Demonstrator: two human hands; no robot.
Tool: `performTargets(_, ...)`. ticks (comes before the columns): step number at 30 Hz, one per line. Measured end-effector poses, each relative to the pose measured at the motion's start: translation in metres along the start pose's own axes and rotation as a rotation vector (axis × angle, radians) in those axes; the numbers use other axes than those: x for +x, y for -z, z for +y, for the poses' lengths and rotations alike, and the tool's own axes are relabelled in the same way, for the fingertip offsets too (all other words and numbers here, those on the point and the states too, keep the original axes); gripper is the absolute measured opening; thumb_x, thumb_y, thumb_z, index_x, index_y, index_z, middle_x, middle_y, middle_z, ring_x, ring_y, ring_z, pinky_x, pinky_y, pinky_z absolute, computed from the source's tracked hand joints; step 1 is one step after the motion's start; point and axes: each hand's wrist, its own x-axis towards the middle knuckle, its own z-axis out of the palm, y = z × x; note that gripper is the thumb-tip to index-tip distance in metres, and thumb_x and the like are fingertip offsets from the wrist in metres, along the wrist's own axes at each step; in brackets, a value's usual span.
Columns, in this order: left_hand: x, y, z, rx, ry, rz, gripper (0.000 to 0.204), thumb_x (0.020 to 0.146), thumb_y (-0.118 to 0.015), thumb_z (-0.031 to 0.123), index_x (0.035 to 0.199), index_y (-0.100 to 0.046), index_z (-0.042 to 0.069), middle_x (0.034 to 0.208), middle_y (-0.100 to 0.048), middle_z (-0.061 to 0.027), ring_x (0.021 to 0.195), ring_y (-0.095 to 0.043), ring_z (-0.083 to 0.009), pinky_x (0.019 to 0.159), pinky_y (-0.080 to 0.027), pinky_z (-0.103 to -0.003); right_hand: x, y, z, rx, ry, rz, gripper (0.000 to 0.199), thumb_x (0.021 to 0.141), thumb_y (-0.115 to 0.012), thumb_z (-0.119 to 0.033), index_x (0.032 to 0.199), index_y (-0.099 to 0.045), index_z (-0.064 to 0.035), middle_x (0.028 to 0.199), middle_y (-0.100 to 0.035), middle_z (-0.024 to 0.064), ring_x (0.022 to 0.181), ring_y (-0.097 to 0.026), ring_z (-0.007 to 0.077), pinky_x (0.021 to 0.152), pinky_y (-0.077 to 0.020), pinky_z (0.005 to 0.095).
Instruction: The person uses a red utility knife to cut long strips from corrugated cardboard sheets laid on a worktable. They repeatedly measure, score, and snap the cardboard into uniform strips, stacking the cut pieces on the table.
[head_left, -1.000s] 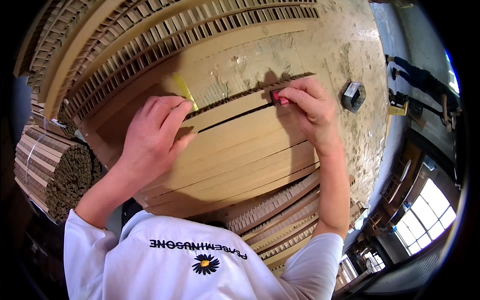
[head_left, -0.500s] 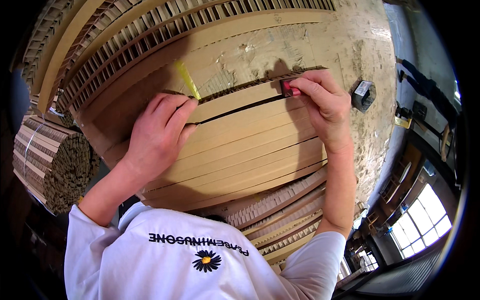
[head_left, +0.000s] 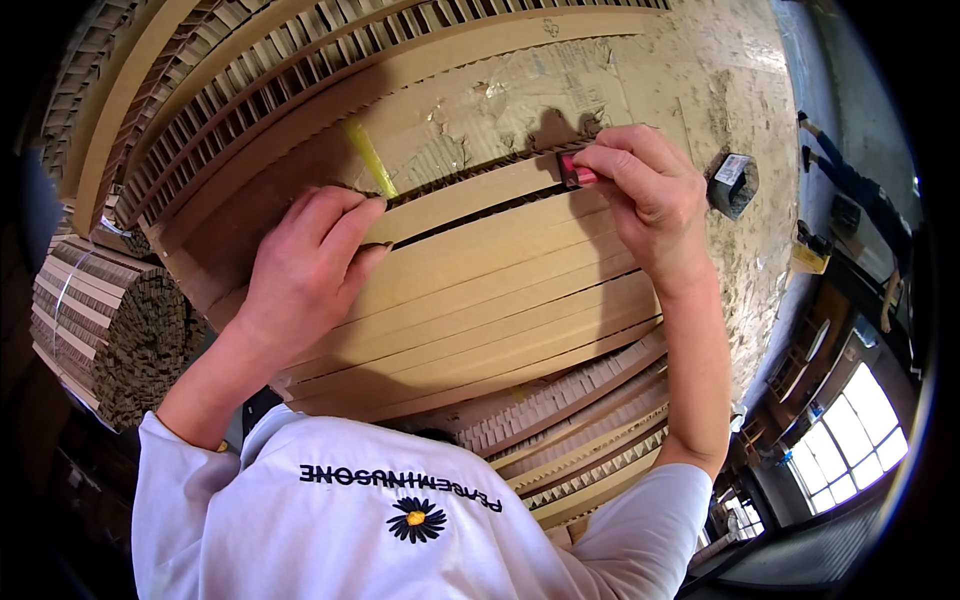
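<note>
My left hand (head_left: 305, 265) lies flat on a row of long brown cardboard strips (head_left: 490, 290), fingers pressing the left end of the top strip. My right hand (head_left: 650, 200) pinches a small red tool (head_left: 575, 172), likely a cutter, at the right end of the top strip, where a dark gap runs along it. A yellow strip (head_left: 368, 158) sticks up just beyond my left fingers. The strips rest on a worn, scuffed work table (head_left: 720, 70).
Stacks of corrugated honeycomb cardboard (head_left: 300, 60) lie at the back and more (head_left: 580, 430) near my body. A strapped bundle of cardboard (head_left: 110, 320) sits at the left. A small grey box (head_left: 733, 183) stands on the table's right. Windows (head_left: 850, 430) show lower right.
My right hand with the red tool has shifted a little to the right along the top strip. My left hand has stayed pressed on the strips.
</note>
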Motion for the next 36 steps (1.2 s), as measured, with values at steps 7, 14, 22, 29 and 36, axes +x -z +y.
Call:
performTargets(7,0.007,0.006,0.007,0.042,-0.004,-0.043,0.048,0.076,-0.080,0.003,0.121,-0.064,0.001,0.109,-0.064,-0.0148,0.096,-0.066,-0.0343,0.079,-0.057,-0.041,-0.004,0.001,-0.001,0.065,-0.068,-0.006,0.019,0.075,-0.080,-0.003,0.091,-0.073,-0.0117,0.089,-0.069,0.0034,0.078,-0.068,0.0241,0.064,-0.0531,0.0334)
performTargets(14,0.011,0.002,0.014,0.178,-0.048,-0.082,0.049,0.073,-0.080,0.009,0.119,-0.064,0.000,0.104,-0.065,-0.0164,0.094,-0.066,-0.0354,0.077,-0.057,-0.045,-0.007,0.001,0.000,0.031,-0.044,-0.021,0.015,0.078,-0.075,-0.006,0.089,-0.070,-0.0155,0.089,-0.064,0.0013,0.077,-0.066,0.0253,0.061,-0.0521,0.0362)
performTargets(22,0.011,0.002,0.004,0.390,-0.215,-0.077,0.040,0.077,-0.075,0.016,0.112,-0.067,-0.002,0.095,-0.063,-0.0121,0.088,-0.065,-0.0282,0.071,-0.058,-0.040,-0.004,0.005,-0.009,-0.010,-0.035,0.026,0.016,0.079,-0.074,-0.004,0.088,-0.070,-0.0171,0.090,-0.066,-0.0023,0.083,-0.067,0.0233,0.063,-0.0533,0.0354)
performTargets(29,0.028,0.062,0.024,0.547,-0.221,-0.029,0.036,0.083,-0.070,0.015,0.116,-0.066,0.002,0.099,-0.064,-0.0108,0.092,-0.064,-0.0270,0.071,-0.057,-0.037,-0.011,0.046,-0.024,0.303,-0.208,0.481,0.021,0.081,-0.071,0.012,0.097,-0.074,-0.0020,0.092,-0.070,0.0089,0.088,-0.066,0.0222,0.077,-0.0540,0.0311)
performTargets(36,0.081,0.144,0.057,0.489,-0.259,0.459,0.038,0.079,-0.074,-0.005,0.116,-0.066,0.003,0.106,-0.067,-0.0152,0.100,-0.067,-0.0333,0.087,-0.056,-0.040,-0.072,0.016,-0.028,0.503,-0.410,0.313,0.019,0.086,-0.072,0.009,0.100,-0.074,-0.0037,0.097,-0.066,0.0063,0.088,-0.064,0.0193,0.077,-0.0526,0.0295)
